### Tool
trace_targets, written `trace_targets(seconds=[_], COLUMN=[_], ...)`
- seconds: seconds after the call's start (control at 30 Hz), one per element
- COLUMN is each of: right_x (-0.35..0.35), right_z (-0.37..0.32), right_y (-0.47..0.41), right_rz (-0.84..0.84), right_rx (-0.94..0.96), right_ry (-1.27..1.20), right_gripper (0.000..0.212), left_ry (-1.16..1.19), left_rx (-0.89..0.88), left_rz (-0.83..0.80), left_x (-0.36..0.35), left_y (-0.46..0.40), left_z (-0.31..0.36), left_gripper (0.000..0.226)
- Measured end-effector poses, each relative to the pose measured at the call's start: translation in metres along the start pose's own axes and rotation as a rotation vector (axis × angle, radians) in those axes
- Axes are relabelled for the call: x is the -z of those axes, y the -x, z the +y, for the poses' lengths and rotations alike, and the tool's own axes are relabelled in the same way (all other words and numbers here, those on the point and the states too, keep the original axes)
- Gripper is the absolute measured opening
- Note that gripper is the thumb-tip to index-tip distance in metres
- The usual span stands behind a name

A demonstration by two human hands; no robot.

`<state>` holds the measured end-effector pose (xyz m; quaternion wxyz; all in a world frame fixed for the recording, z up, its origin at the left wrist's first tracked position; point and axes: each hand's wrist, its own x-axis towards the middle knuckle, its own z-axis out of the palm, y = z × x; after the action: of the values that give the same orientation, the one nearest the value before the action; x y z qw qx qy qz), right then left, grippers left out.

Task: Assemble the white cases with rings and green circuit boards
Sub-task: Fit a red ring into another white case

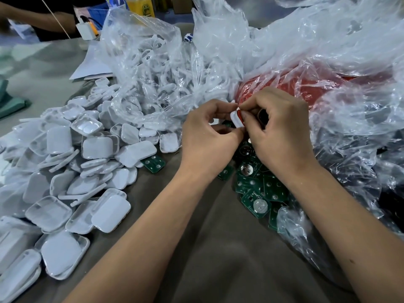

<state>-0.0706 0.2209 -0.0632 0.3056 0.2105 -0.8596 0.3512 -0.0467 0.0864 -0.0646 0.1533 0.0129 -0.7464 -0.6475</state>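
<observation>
Both hands meet above the middle of the tabletop (218, 248), which is covered in a grey-brown cloth. The left hand (207, 136) has its grip curled round a small white case (236, 120), thumb and fingers pinching it from the left side. The right hand (277, 132) pinches at the same case from the right, its fingertips on a red piece (240, 113) at the case's top edge; this may be a ring, though the fingers hide most of it.

A heap of white cases (72, 162) spreads along the left edge of the tabletop, some lying open side up, some face down. Beneath the hands, toward the right, lies a pile of green circuit boards (255, 193), several showing round silver cells. A clear plastic bag (153, 68) holding white rings sits toward the far edge, and more crumpled plastic (328, 62) covers red parts at the far right. Another person's arm (39, 20) shows at the far left corner.
</observation>
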Motion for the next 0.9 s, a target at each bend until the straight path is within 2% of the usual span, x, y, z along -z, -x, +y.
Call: trace_targets(seconds=[0.4, 0.57, 0.67, 0.8, 0.9], right_x=[0.004, 0.004, 0.001, 0.001, 0.002], right_z=[0.002, -0.001, -0.005, -0.002, 0.002], right_y=[-0.003, -0.002, 0.001, -0.001, -0.002], right_rz=[-0.045, -0.011, 0.002, -0.075, -0.142], right_rx=[0.065, 0.069, 0.063, -0.01, -0.12], right_ry=[-0.042, -0.032, -0.054, -0.173, -0.276], right_gripper=[0.004, 0.003, 0.01, 0.018, 0.019], left_ry=[0.098, 0.12, 0.216, 0.367, 0.32], left_rx=[0.06, 0.034, 0.048, 0.134, 0.13], left_rz=[-0.015, -0.033, -0.039, -0.067, -0.093], left_x=[0.005, 0.008, 0.012, 0.017, 0.021], left_y=[0.001, -0.001, -0.003, -0.008, -0.011], left_z=[0.002, 0.002, 0.0, -0.003, -0.004], left_gripper=[0.036, 0.038, 0.034, 0.032, 0.034])
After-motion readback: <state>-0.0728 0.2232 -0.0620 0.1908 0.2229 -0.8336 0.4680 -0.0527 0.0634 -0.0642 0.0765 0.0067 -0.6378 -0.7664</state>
